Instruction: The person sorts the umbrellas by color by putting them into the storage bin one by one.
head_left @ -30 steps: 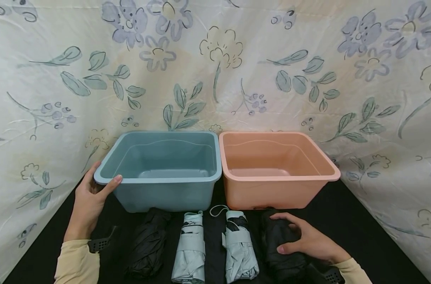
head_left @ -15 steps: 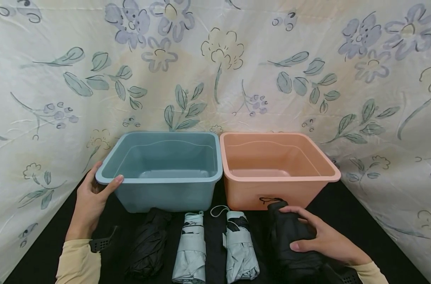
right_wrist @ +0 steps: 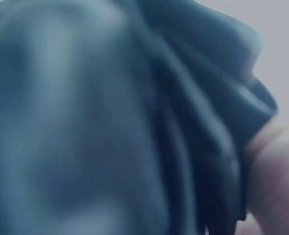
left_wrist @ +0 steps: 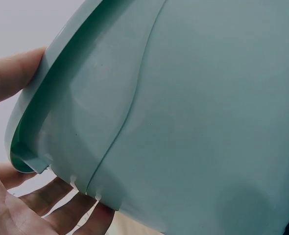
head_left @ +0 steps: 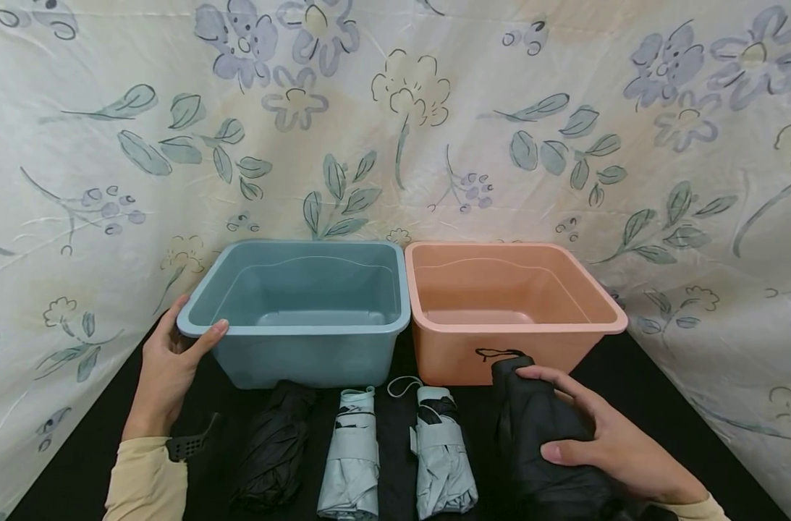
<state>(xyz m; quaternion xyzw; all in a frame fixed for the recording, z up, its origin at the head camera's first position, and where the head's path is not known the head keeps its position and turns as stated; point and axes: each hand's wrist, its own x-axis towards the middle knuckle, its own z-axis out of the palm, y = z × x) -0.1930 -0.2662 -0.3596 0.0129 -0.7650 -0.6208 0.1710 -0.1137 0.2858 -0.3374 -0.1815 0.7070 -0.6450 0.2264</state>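
My left hand (head_left: 163, 376) grips the left front corner of the blue plastic bin (head_left: 304, 331), thumb over the rim and fingers along its side. Up close in the left wrist view, the bin's wall (left_wrist: 198, 122) fills most of the picture, with the fingers spread against it. My right hand (head_left: 619, 438) holds a black folded umbrella (head_left: 528, 427) around its middle, at the front right. Its top end and thin black cord overlap the front wall of the peach bin (head_left: 512, 328). In the right wrist view the umbrella's dark folds (right_wrist: 85, 122) are blurred and cover most of the frame.
Two pale grey-green folded umbrellas, one left (head_left: 349, 456) and one right (head_left: 442, 456), lie side by side before the bins. Left of them lies another black folded umbrella (head_left: 274, 449). A flowered curtain (head_left: 434, 145) hangs behind on the black-covered surface's far side.
My right hand has closed around the black umbrella and shifted it right and up, its top end now in front of the peach bin. My left hand stays at the blue bin's corner.
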